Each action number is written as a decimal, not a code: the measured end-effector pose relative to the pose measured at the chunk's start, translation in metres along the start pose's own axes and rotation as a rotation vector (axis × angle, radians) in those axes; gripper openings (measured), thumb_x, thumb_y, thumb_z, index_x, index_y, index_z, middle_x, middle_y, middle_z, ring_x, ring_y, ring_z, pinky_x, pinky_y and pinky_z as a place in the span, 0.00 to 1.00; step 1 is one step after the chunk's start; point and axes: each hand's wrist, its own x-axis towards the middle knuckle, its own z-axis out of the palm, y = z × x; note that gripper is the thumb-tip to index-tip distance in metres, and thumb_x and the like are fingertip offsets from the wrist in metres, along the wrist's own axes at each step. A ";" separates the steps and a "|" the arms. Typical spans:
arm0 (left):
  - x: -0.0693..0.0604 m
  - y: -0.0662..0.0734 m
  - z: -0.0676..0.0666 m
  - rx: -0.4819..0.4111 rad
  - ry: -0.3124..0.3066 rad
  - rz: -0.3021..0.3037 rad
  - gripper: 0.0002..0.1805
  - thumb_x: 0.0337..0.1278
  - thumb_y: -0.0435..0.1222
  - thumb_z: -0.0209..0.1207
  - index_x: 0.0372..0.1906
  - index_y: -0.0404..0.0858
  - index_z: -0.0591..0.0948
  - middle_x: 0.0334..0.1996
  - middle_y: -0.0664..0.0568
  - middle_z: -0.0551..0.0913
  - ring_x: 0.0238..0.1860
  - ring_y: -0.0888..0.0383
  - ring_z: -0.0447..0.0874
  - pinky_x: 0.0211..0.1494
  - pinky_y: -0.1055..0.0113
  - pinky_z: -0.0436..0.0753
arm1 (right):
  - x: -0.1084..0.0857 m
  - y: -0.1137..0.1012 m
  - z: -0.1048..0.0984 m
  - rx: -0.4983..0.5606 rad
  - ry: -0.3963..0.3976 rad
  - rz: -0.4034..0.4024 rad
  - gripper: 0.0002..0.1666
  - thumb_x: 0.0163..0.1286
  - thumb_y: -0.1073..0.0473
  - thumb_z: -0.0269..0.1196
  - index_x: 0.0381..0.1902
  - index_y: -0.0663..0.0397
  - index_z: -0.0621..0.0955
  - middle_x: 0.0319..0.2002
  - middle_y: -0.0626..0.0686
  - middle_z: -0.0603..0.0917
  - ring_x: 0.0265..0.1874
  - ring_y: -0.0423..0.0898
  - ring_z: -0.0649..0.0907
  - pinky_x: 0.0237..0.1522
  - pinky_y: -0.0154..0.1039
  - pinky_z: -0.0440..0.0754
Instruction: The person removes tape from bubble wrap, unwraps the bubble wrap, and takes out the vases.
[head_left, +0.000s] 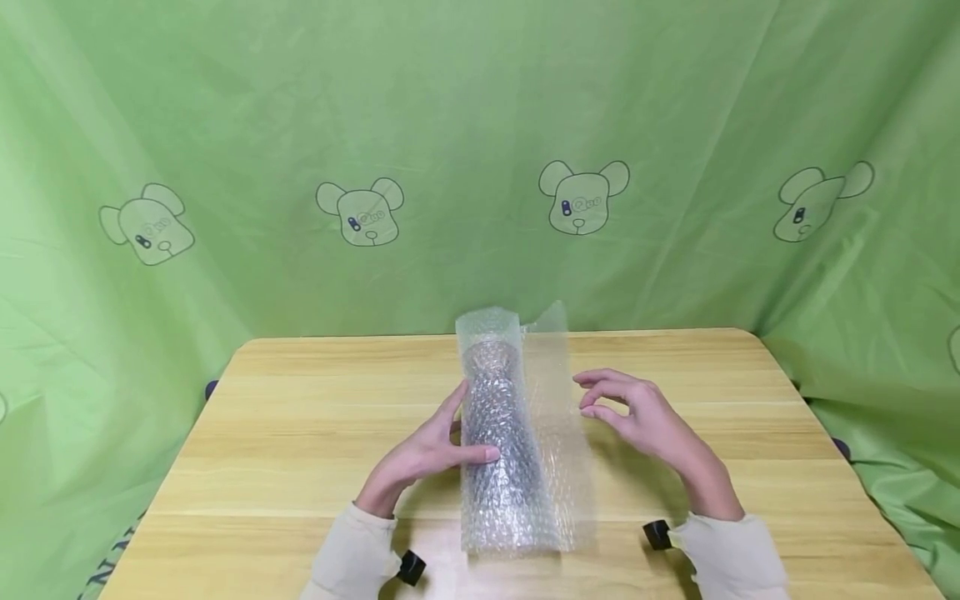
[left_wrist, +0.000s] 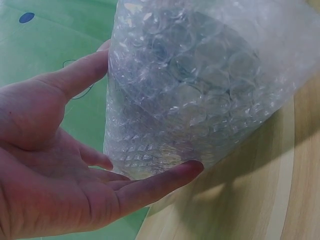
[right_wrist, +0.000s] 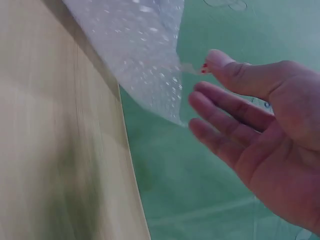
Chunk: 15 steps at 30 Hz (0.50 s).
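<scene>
So there's a roll of bubble wrap around the middle of the wooden table, running lengthwise away from the person, with a dark bottle-shaped thing showing through it. The left hand has it from the left side, thumb laid across the front; the left wrist view shows a finger reaching along the underside. Honestly can't tell how much of the roll is touching the table. On the right a loose flap of wrap sticks out past the bottle shape. The right hand is just beside that flap, thumb and fingers held narrow, and from the right wrist it's pinching a little clear strip with red marks that reaches toward the wrap. Green cloth with cartoon bear heads hangs behind, pale sleeves on both arms.
</scene>
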 end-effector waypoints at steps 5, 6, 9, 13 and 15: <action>0.001 0.001 0.001 -0.004 -0.004 0.004 0.67 0.56 0.46 0.74 0.84 0.45 0.35 0.83 0.43 0.34 0.79 0.34 0.46 0.78 0.37 0.54 | -0.006 0.008 -0.008 0.011 -0.074 0.079 0.06 0.66 0.66 0.70 0.34 0.49 0.86 0.57 0.60 0.85 0.58 0.63 0.82 0.61 0.60 0.79; 0.002 0.001 0.001 -0.008 -0.007 0.005 0.67 0.56 0.45 0.74 0.84 0.45 0.35 0.83 0.43 0.34 0.79 0.34 0.46 0.78 0.37 0.55 | -0.008 0.009 -0.009 0.011 -0.085 0.092 0.06 0.67 0.67 0.70 0.34 0.50 0.86 0.57 0.61 0.85 0.58 0.64 0.82 0.62 0.60 0.79; 0.002 0.001 0.000 -0.030 -0.015 0.008 0.66 0.56 0.45 0.74 0.84 0.44 0.35 0.83 0.41 0.34 0.78 0.33 0.49 0.76 0.38 0.60 | -0.011 0.013 -0.012 -0.001 -0.107 0.123 0.06 0.67 0.67 0.69 0.34 0.51 0.85 0.56 0.63 0.84 0.58 0.65 0.82 0.61 0.60 0.79; 0.002 -0.001 -0.001 -0.041 -0.016 0.007 0.66 0.56 0.44 0.74 0.84 0.44 0.35 0.83 0.41 0.35 0.77 0.32 0.52 0.74 0.38 0.65 | -0.013 0.018 -0.012 -0.022 -0.145 0.166 0.06 0.68 0.68 0.68 0.35 0.52 0.85 0.55 0.65 0.84 0.57 0.66 0.82 0.60 0.63 0.81; 0.001 -0.002 -0.001 -0.031 -0.010 0.004 0.66 0.56 0.45 0.74 0.84 0.44 0.36 0.83 0.41 0.35 0.77 0.32 0.53 0.74 0.37 0.65 | -0.014 0.021 -0.011 -0.041 -0.167 0.192 0.06 0.68 0.68 0.68 0.35 0.51 0.85 0.55 0.65 0.84 0.57 0.66 0.82 0.60 0.63 0.80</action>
